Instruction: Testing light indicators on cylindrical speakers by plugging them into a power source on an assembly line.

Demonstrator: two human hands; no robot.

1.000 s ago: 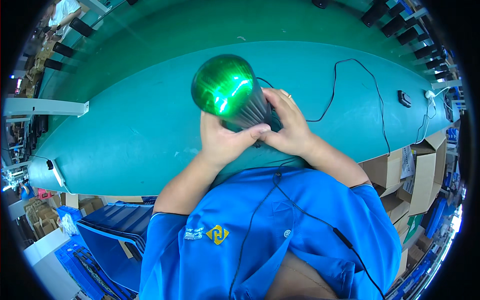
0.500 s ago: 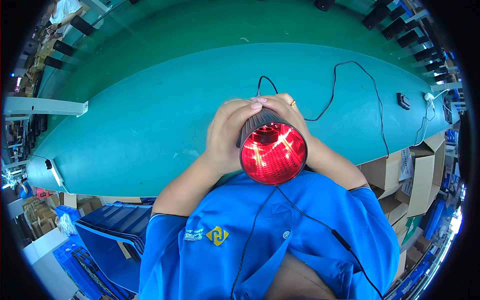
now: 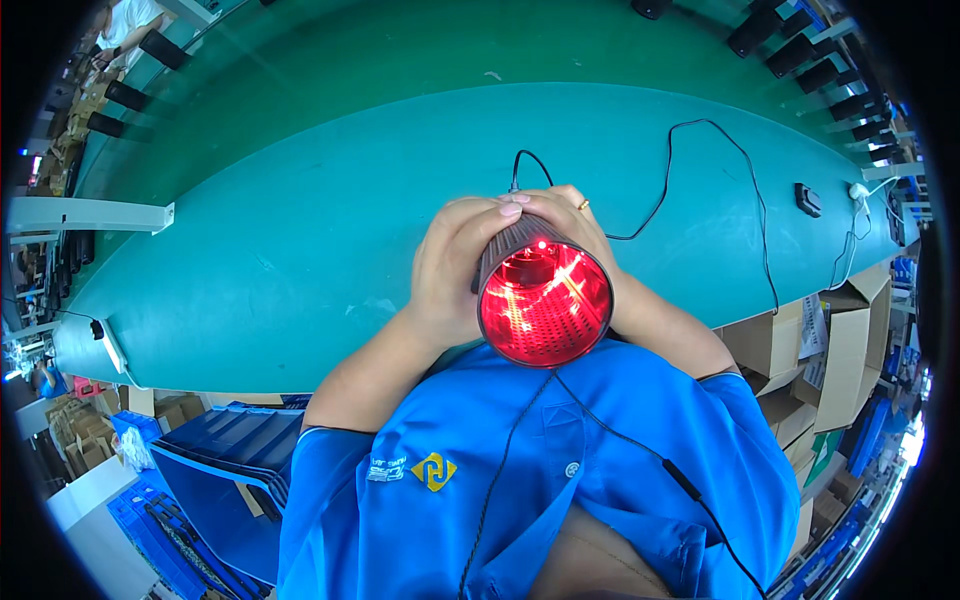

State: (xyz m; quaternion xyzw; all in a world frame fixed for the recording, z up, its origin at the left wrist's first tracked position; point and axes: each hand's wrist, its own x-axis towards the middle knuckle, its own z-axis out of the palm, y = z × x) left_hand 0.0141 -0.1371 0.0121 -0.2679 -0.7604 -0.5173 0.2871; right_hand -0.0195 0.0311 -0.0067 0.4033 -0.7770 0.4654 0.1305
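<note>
Both my hands hold a black ribbed cylinder (image 3: 512, 234) in front of my chest, its open end facing up toward me. Bright red light fills the inside, where rows of small holes show on the wall. My left hand (image 3: 450, 265) wraps the left side, thumb over the top edge. On the right side, my right hand (image 3: 578, 222), with a ring on one finger, grips it too; its lower fingers are hidden behind the cylinder. A black cable (image 3: 516, 165) leaves the cylinder's far end and runs onto the green table.
The green table (image 3: 300, 250) spreads ahead, with the cable looping right toward a small black device (image 3: 807, 200) and a white plug (image 3: 858, 192). Cardboard boxes (image 3: 840, 350) stand at right, blue bins (image 3: 220, 460) at lower left. Black cylinders (image 3: 755, 35) line the far edge; another person (image 3: 130, 30) is at far left.
A small bright red point now glows at the cylinder's upper inner rim. My hands and the cylinder have hardly moved.
</note>
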